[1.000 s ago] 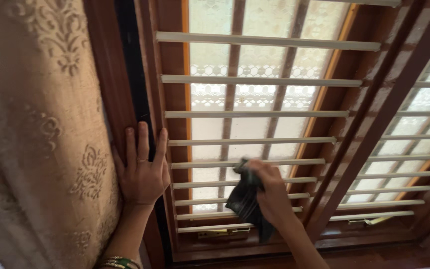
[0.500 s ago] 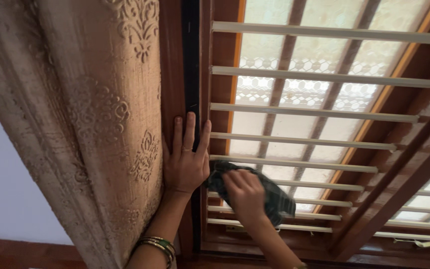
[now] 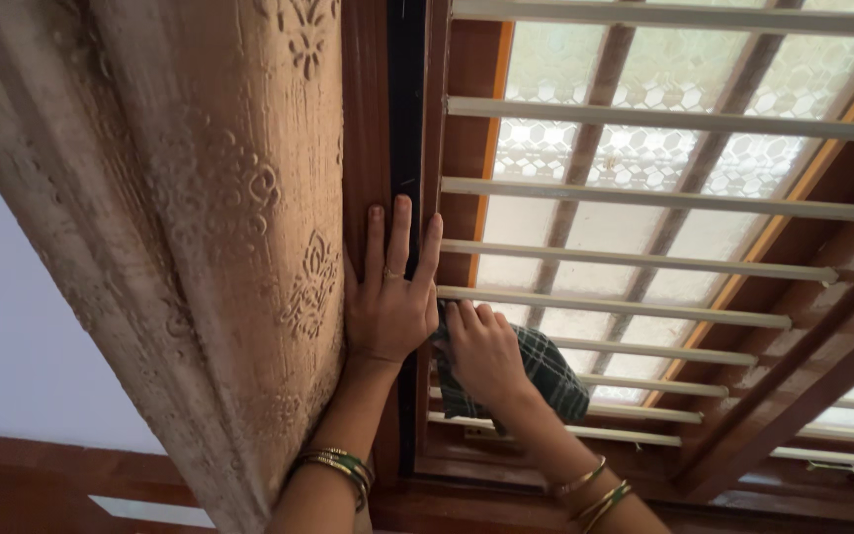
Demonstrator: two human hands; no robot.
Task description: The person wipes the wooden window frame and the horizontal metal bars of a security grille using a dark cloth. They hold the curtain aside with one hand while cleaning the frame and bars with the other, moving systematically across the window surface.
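Observation:
My left hand (image 3: pixel 390 292) lies flat, fingers up and slightly spread, against the dark wooden window frame (image 3: pixel 402 119) beside the curtain. It holds nothing. My right hand (image 3: pixel 483 348) presses a dark green checked cloth (image 3: pixel 546 374) against the white horizontal window bars (image 3: pixel 644 203) near the frame's left side, right next to my left hand. Bangles sit on both wrists.
A beige embroidered curtain (image 3: pixel 219 227) hangs at the left, bunched against the frame. Behind the bars are frosted patterned glass panes (image 3: pixel 585 148) in brown wooden shutters (image 3: pixel 793 366). A pale wall (image 3: pixel 12 336) and a wooden ledge (image 3: pixel 101 475) lie at lower left.
My right hand has slid the cloth leftwards along the bars until it sits beside my left hand. The view has shifted left, bringing more curtain into sight.

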